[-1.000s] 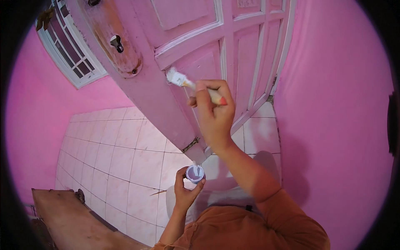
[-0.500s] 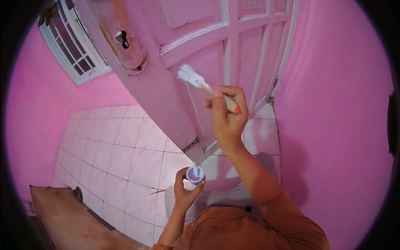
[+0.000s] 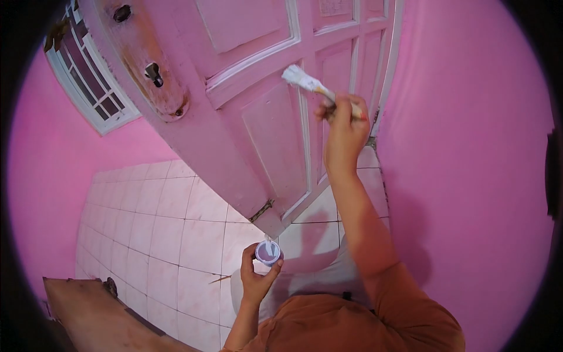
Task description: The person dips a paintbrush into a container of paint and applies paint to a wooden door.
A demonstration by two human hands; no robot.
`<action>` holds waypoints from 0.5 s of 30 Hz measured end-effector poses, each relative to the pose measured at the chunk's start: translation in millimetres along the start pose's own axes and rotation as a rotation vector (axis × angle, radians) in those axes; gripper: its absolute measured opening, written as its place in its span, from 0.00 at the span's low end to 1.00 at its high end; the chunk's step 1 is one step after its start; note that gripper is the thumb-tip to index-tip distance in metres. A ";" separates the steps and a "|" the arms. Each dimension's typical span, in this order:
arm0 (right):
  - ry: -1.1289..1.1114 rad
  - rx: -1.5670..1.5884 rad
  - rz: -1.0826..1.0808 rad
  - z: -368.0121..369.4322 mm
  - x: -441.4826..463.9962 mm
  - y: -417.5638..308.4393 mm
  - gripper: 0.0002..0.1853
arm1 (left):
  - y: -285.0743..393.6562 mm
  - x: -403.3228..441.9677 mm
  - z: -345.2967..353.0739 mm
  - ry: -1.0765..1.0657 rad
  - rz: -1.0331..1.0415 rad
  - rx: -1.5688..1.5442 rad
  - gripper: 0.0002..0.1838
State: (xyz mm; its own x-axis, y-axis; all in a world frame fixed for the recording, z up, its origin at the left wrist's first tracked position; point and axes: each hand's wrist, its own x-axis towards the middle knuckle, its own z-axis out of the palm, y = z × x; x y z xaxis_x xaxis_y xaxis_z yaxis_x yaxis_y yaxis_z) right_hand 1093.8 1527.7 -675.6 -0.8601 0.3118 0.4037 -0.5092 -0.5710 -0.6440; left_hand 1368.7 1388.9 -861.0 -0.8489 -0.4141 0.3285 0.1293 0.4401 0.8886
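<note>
My right hand (image 3: pixel 346 120) is closed around the handle of a paintbrush (image 3: pixel 305 78), whose bristles are coated in white paint. The bristles point up and left, in front of the pink panelled door (image 3: pixel 231 141); I cannot tell whether they touch it. White paint shows along the mouldings of the door's panels. Lower down, my left hand (image 3: pixel 258 281) grips a small round paint cup (image 3: pixel 268 253) by its sides. Inside the cup is a pale, whitish stick or smear that rises over its far rim.
Bare holes and worn wood mark the lock plate area (image 3: pixel 153 75) on the door. White tiles (image 3: pixel 158 234) cover the floor, where a thin stick (image 3: pixel 220 280) lies. A brown wooden piece (image 3: pixel 88 311) stands lower left. A pink wall (image 3: pixel 469 146) rises on the right.
My right hand has carried the paintbrush up and to the right across the door. The view has shifted slightly, and my left hand still holds the cup low down.
</note>
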 end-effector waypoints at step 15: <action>-0.041 -0.070 -0.046 -0.4 20.6 10.1 0.07 | -2.3 2.1 3.4 -0.015 -0.007 -0.011 0.33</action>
State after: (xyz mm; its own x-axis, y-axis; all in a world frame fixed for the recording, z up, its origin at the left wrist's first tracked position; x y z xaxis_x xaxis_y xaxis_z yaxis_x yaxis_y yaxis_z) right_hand 1070.9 1528.7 -674.0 -0.8344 0.3047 0.4593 -0.5505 -0.5019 -0.6671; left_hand 1364.9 1389.8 -863.4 -0.8575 -0.4050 0.3174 0.1289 0.4280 0.8945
